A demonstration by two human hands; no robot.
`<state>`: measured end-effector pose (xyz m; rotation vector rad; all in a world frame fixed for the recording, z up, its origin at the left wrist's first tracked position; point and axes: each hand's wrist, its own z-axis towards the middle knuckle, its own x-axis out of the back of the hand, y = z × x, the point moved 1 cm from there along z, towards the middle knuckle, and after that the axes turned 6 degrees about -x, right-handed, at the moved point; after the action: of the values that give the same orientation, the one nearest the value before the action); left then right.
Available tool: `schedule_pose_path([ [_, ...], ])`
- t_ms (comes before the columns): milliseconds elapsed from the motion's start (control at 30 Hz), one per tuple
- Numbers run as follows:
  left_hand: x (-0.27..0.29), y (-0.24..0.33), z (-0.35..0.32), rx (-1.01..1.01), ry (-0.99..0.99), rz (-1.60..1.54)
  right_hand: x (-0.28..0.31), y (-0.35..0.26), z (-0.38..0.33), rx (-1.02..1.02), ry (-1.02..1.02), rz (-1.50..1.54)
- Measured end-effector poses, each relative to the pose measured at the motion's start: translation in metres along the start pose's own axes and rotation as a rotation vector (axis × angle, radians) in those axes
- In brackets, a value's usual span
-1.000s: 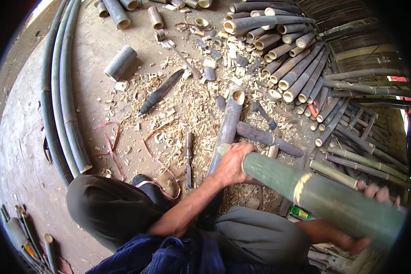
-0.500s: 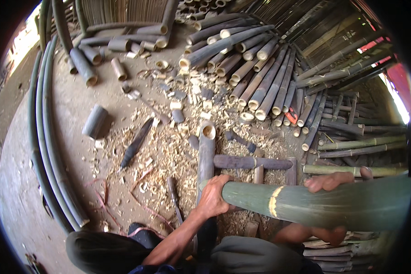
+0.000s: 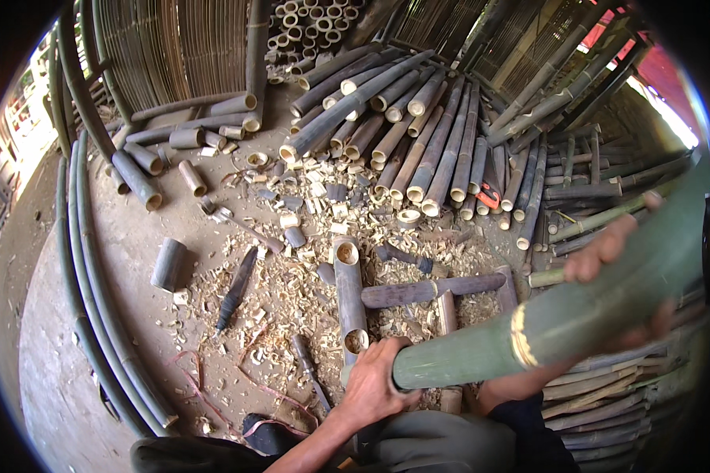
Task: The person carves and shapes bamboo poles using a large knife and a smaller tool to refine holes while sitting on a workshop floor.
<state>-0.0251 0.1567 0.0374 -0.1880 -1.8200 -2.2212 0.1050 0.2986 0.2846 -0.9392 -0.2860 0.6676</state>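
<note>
Across the lower right of the view, from about five o'clock out toward three, a thick green bamboo pole (image 3: 576,315) lies slanted in both hands. The left hand (image 3: 375,386) is curled around its cut near end, fingers closed on the rim; the right hand (image 3: 615,252) wraps the shaft farther up, fingers over the top, closed on it. Compared with a second ago the pole's far end has swung upward and the head has lifted, so more of the stacked bamboo poles (image 3: 426,142) at twelve o'clock now shows. That suggests the pole is being raised and repositioned rather than cut. Just beyond the left hand, at its twelve o'clock, a short hollow bamboo section (image 3: 349,296) lies on the floor (image 3: 63,378) among pale shavings (image 3: 284,292), a dark chopping blade (image 3: 237,290) at nine o'clock.
</note>
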Motion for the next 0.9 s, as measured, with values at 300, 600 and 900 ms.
schedule_pose_path([
  [300, 0.025, -0.059, -0.174, 0.429, 0.008, 0.252, 0.005, 0.103, -0.003, -0.271, 0.419, 0.126],
  [600, 0.036, 0.02, -0.252, 0.777, 0.201, 0.454, 0.028, 0.248, -0.076, -0.795, 0.593, 0.196],
  [900, 0.021, 0.023, -0.237, 0.938, 0.011, 0.35, 0.062, 0.339, -0.134, -1.017, 0.624, 0.222],
])
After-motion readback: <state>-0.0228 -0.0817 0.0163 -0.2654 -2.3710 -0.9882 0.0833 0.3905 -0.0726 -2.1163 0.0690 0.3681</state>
